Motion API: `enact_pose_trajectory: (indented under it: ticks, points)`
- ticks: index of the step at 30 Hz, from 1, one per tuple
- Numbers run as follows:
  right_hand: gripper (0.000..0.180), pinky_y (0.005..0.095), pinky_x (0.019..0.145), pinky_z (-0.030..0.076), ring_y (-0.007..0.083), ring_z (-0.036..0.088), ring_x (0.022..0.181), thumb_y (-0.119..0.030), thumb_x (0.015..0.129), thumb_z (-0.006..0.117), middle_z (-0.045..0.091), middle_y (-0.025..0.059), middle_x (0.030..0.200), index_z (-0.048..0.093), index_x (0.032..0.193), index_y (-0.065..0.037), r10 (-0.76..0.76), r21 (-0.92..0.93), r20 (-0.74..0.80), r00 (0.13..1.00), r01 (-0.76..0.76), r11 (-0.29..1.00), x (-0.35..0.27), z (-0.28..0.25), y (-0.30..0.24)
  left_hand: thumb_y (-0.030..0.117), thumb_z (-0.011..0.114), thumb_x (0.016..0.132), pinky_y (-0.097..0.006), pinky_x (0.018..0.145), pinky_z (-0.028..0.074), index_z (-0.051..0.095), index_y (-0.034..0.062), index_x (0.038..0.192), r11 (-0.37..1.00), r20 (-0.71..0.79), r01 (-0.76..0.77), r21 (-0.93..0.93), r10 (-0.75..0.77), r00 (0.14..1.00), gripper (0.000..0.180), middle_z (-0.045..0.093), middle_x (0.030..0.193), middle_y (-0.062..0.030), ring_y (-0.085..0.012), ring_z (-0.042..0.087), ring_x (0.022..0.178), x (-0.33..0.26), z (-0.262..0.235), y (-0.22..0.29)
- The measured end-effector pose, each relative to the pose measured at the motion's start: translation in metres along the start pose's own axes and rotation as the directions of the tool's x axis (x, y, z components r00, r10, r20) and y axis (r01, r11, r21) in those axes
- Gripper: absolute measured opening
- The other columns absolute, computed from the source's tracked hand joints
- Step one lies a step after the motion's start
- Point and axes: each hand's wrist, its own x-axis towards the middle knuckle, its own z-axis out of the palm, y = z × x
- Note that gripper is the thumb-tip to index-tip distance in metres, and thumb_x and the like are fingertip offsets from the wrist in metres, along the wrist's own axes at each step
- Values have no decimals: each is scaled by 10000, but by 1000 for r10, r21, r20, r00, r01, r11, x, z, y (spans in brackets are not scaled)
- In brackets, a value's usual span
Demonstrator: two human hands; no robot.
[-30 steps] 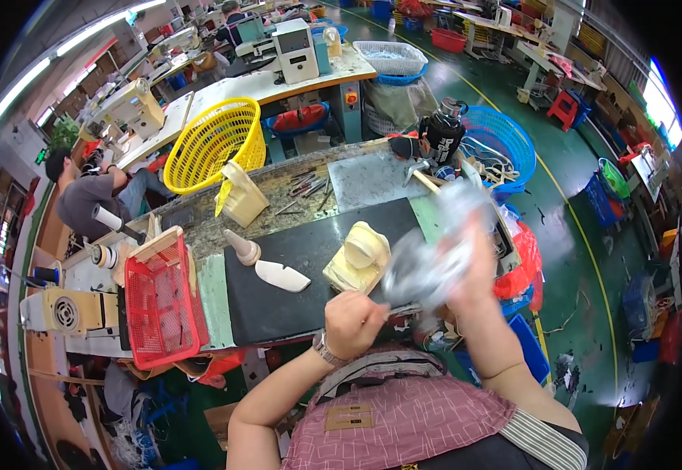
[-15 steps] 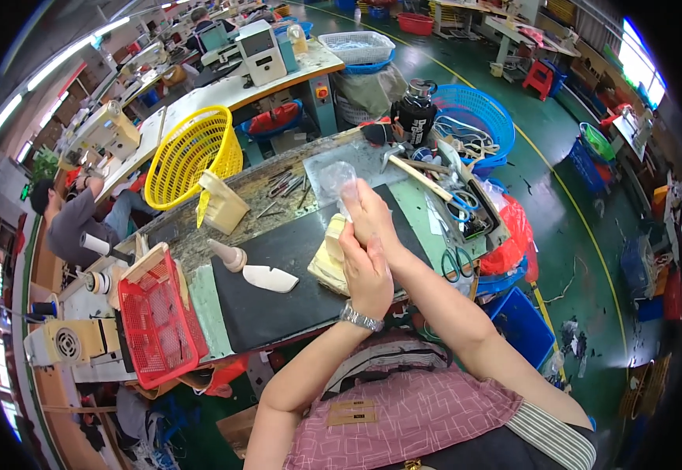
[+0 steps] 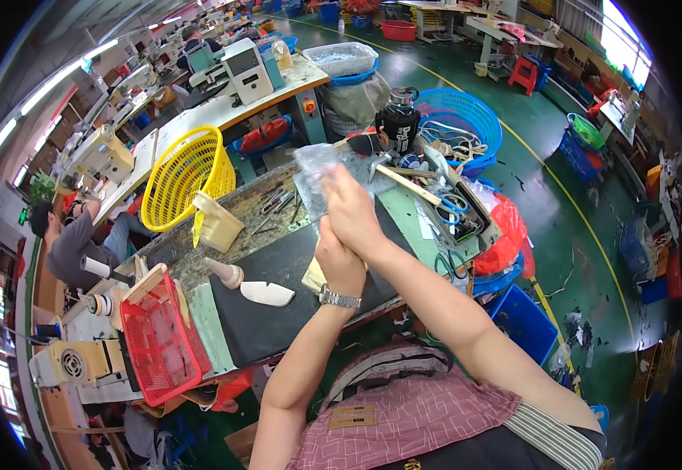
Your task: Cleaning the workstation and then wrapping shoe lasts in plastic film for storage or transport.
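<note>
Crinkled clear plastic film (image 3: pixel 317 164) sticks out past the fingertips of my right hand (image 3: pixel 350 213), whose closed fingers hold it above the bench. My left hand (image 3: pixel 341 262), below a metal watch, is closed against the heel of the right hand; what its fingers pinch, if anything, is hidden. Under the left hand a pale yellow block (image 3: pixel 313 277) is partly covered. To its left, on a black mat (image 3: pixel 255 333), lie a flat white curved piece (image 3: pixel 267 294) and a pale cone-shaped tool (image 3: pixel 224 272).
A hammer (image 3: pixel 407 182), scissors (image 3: pixel 452 266) and a black bottle (image 3: pixel 398 121) are on the bench's right side. Slim tools (image 3: pixel 281 198) and a wooden block (image 3: pixel 217 222) stand behind the mat. A red basket (image 3: pixel 161 337) and yellow basket (image 3: pixel 188 180) sit leftward. Another person (image 3: pixel 82 243) sits far left.
Both hands have moved left and a little up together, with the plastic film. More of the yellow block is covered by my left hand. The view has shifted slightly.
</note>
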Motion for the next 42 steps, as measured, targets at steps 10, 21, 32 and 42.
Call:
enact_pose_trajectory:
  ticks: [10,21,32,42]
  points:
    - [172,370,716,389,312,503,824,-132,868,412,520,159,864,490,941,3,-295,84,-96,951,303,949,-30,9,9,155,533,804,-266,532,407,551,-39,781,679,255,385,-625,-288,923,196,566,637,-38,-74,473,597,8,-5,-30]
    - [262,420,590,406,390,535,681,-257,850,453,549,213,668,536,848,-8,151,81,305,940,-184,980,15,24,35,154,417,855,-398,513,400,544,-32,818,989,146,144,12,-144,979,228,563,636,-197,-333,557,591,-2,-6,-29]
    - [195,339,523,398,262,511,551,-190,843,476,550,104,636,527,820,-3,1,178,3,1000,-2,984,-22,1,38,167,410,885,-372,486,384,521,-1,718,993,186,64,-102,-45,982,261,521,590,-139,-228,512,535,-13,7,-37]
    - [203,241,531,358,71,424,591,-198,879,450,507,7,697,527,817,-22,338,573,49,940,-304,761,-21,-25,55,191,363,906,-321,561,385,481,-10,819,985,285,19,-170,31,958,249,521,691,-144,-212,505,612,-34,26,-11]
